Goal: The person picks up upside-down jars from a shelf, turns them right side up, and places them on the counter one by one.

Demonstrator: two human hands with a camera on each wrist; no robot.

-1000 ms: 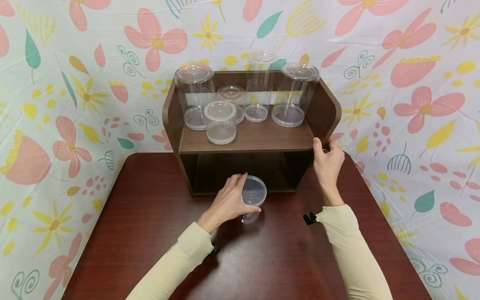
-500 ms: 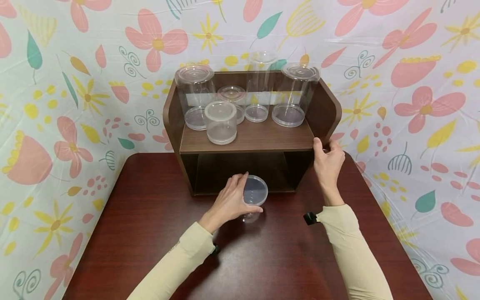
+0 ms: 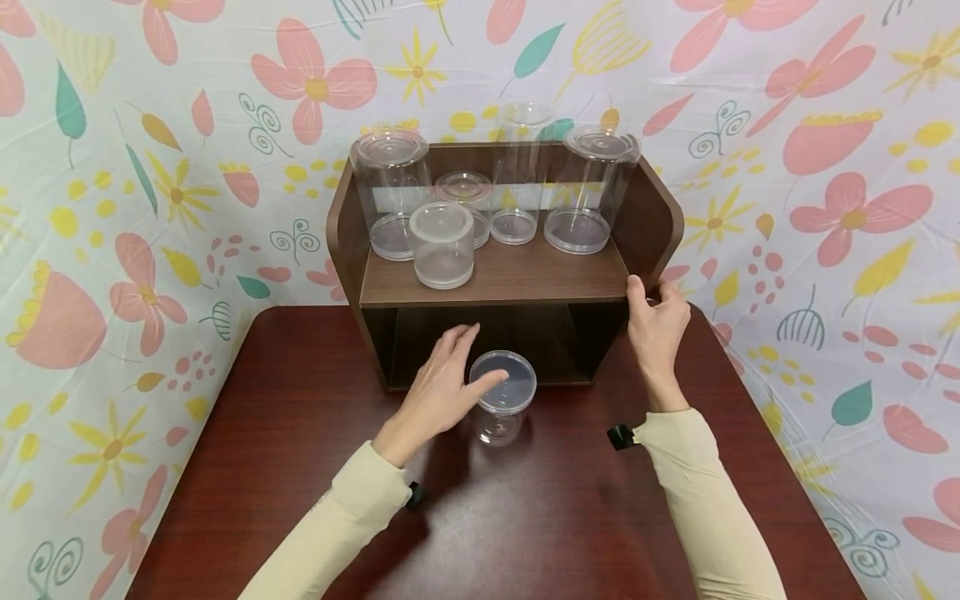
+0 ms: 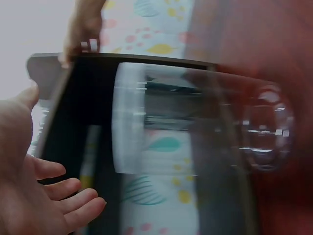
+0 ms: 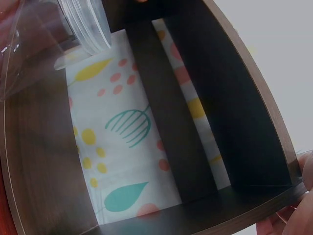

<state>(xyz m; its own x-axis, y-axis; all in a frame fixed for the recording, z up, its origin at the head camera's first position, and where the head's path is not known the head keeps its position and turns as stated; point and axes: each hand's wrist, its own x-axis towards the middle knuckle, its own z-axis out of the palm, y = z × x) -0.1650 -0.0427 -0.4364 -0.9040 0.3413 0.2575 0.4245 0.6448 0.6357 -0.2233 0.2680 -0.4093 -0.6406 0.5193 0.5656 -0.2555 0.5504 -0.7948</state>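
Note:
A clear plastic jar [image 3: 501,427] with a flat lid stands upright on the table, in front of the small brown shelf [image 3: 540,273]. Just left of it, with fingers spread, is my left hand [image 3: 437,387]; its thumb overlaps the lid in the head view. The left wrist view has a gap between that hand [image 4: 29,191] and the jar [image 4: 166,117]. At the shelf's right side, my right hand [image 3: 657,329] grips the front edge of the side panel. Only part of the right hand [image 5: 296,215] enters the right wrist view.
Several clear jars occupy the upper shelf: a frosted short one [image 3: 442,250] in front, wide tall ones [image 3: 393,196] [image 3: 585,196] left and right, a slim tall one [image 3: 516,179] between. Below is the dark lower compartment [image 3: 480,342]. Patterned cloth [image 3: 180,167] surrounds the table [image 3: 300,417].
My left hand has let go of the jar and moved a little to the left, its fingers opening. The jar stays standing in place. My right hand keeps its grip on the shelf.

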